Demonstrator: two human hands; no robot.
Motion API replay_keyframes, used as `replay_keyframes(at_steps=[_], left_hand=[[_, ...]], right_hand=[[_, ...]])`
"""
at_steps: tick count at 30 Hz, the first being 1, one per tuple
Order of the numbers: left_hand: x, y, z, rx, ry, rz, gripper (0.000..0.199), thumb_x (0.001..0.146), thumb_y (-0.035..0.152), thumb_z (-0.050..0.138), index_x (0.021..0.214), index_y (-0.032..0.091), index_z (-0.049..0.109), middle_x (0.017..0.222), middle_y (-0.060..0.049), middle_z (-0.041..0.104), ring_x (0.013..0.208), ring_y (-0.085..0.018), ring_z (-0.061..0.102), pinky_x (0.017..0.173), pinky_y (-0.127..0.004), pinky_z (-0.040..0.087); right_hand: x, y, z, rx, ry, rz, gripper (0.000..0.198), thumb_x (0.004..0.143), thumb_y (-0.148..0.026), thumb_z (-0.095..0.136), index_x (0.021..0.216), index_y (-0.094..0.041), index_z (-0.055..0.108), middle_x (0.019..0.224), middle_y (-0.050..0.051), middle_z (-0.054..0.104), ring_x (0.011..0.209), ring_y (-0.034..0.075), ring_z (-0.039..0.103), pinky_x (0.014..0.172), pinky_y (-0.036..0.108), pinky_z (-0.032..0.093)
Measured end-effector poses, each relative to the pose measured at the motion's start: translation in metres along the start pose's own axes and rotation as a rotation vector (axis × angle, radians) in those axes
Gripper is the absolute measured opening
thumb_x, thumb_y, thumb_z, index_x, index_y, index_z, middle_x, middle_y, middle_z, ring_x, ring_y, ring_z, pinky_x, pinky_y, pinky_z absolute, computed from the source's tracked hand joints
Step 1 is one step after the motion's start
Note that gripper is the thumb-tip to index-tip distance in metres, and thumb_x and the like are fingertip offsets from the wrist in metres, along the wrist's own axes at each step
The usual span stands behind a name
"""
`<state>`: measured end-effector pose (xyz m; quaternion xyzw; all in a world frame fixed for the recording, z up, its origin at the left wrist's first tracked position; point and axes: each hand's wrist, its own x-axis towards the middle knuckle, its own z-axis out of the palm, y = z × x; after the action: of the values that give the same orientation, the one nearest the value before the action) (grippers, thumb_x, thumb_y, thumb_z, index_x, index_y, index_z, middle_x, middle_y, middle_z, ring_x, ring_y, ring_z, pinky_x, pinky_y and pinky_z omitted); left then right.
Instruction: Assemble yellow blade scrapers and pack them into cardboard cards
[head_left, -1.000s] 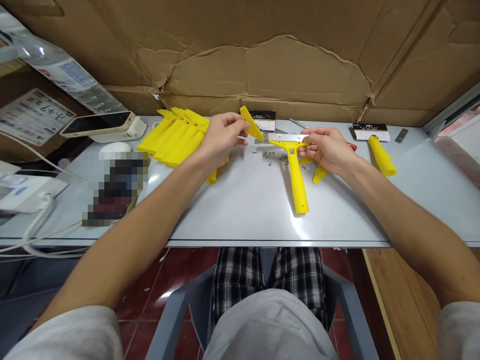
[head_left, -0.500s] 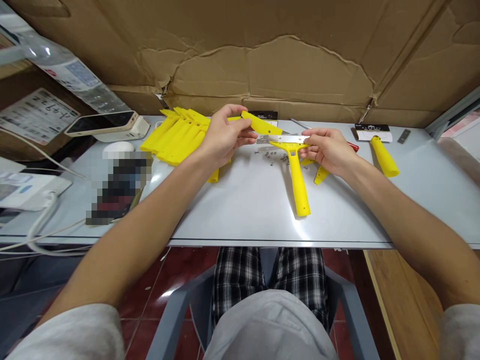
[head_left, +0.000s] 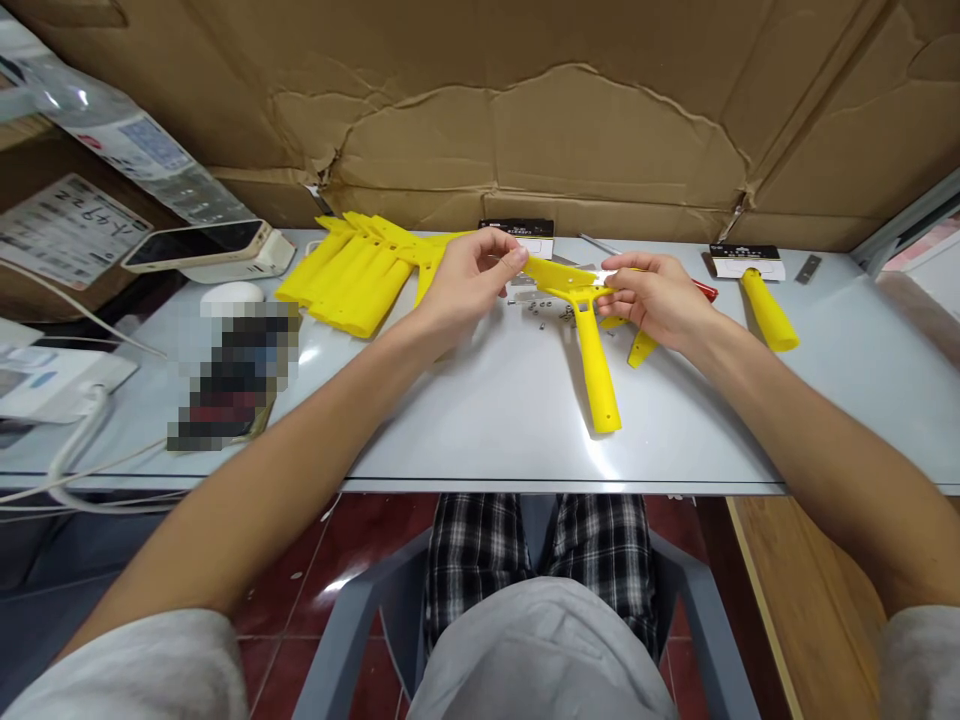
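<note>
Head view, sole camera: one left hand [head_left: 476, 272], thumb and fingers pinched narrow on the left end of a yellow strip [head_left: 556, 272]; one right hand [head_left: 649, 298], thumb and fingers closed on the right end of the crosspiece of a yellow T-shaped handle [head_left: 596, 375], with a bright metal strip [head_left: 602, 279] showing next to its fingertips. Possible faults, by judgement: the yellow strip sliding out of line, should either pinch loosen, each part being gripped near one end only; holes failing to match, if the strip sits askew; small metal fasteners [head_left: 543, 307] scattering, if knuckles or handle sweep low; a nicked finger, if the metal edge is keen (sharpness cannot be told at this size). Positions: yellow strip, running rightward from the left fingertips along the top of the crosspiece; T-shaped handle, left of the right hand, shaft slanting toward the near edge of the grey tabletop [head_left: 450, 425], contact at its lower end uncertain. Surroundings: fasteners, lying between the hands, beyond the shaft; loose yellow piece [head_left: 642, 349], just below the right hand; stack of yellow handles [head_left: 360, 280], left of and beyond the left hand; single yellow handle [head_left: 770, 312], lying apart, farther right, beside a black-and-white card [head_left: 748, 262].
</note>
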<state>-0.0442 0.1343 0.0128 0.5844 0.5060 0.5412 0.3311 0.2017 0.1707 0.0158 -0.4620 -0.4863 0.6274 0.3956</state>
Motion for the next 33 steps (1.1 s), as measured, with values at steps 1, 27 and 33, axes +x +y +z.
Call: replay_keyframes(at_steps=[1,27,33], left_hand=[[0.0009,-0.0003,-0.0006,-0.023,0.008,-0.017,0.015,0.098,0.017,0.077,0.086,0.021,0.069,0.081,-0.001,0.067,0.069,-0.011,0.059,0.059,-0.022,0.048],[-0.0036,0.0057,-0.0009,-0.298,-0.140,-0.240,0.017,0.088,0.005,0.083,0.098,0.016,0.075,0.090,-0.004,0.078,0.083,-0.015,0.078,0.090,-0.034,0.065],[-0.0036,0.0056,0.0019,-0.332,-0.086,-0.264,0.018,0.090,-0.001,0.076,0.098,0.015,0.077,0.092,-0.007,0.079,0.088,-0.017,0.081,0.099,-0.040,0.065]], right_hand=[[0.0001,-0.0001,-0.0001,0.000,0.000,-0.002,0.028,0.090,-0.009,0.063,0.118,-0.013,0.059,0.093,0.011,0.070,0.071,0.013,0.071,0.069,0.023,0.064],[0.0048,0.0020,-0.0030,0.005,0.000,-0.047,0.029,0.086,-0.014,0.070,0.112,-0.015,0.059,0.096,0.010,0.070,0.074,0.011,0.069,0.073,0.025,0.066],[0.0053,0.0045,-0.0045,0.001,-0.030,-0.057,0.031,0.085,-0.015,0.072,0.114,-0.016,0.060,0.099,0.010,0.072,0.077,0.012,0.070,0.074,0.027,0.067]])
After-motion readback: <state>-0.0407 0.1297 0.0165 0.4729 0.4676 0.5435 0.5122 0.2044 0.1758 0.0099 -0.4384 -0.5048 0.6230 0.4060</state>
